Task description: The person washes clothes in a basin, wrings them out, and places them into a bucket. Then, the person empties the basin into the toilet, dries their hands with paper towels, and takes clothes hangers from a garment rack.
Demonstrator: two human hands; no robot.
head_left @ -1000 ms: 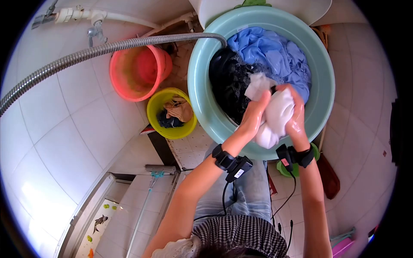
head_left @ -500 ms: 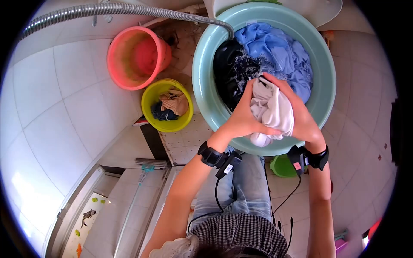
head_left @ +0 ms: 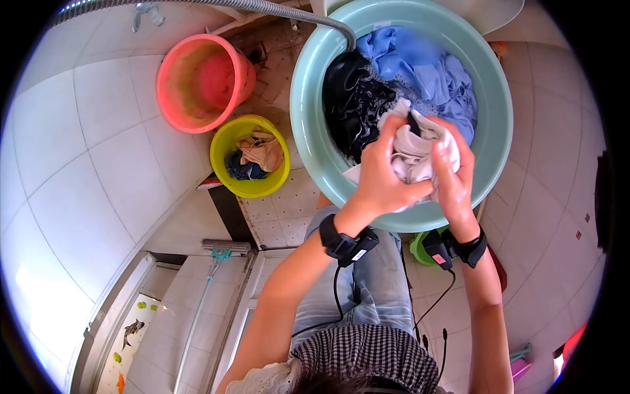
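Both hands are holding one white cloth (head_left: 420, 152), which is crumpled into a bundle over the near part of the big light-green basin (head_left: 304, 131). The left hand (head_left: 380, 177) is on its left side, with fingers bent around the cloth and the thumb stretched along the lower part of it. The right hand (head_left: 456, 174) grips from the other side, its fingers half curled, so the bundle fills the space between the two palms. I cannot tell if the underside of this cloth touches the water. Behind it, in the basin, blue cloth (head_left: 430, 77) lies to the right and black cloth (head_left: 348, 98) to the left, both wet, with some foam between them. A metal hose (head_left: 289, 12) reaches over the rim. Beside the basin stand a pink bucket (head_left: 245, 75) and a smaller yellow bucket (head_left: 262, 188) containing clothes.
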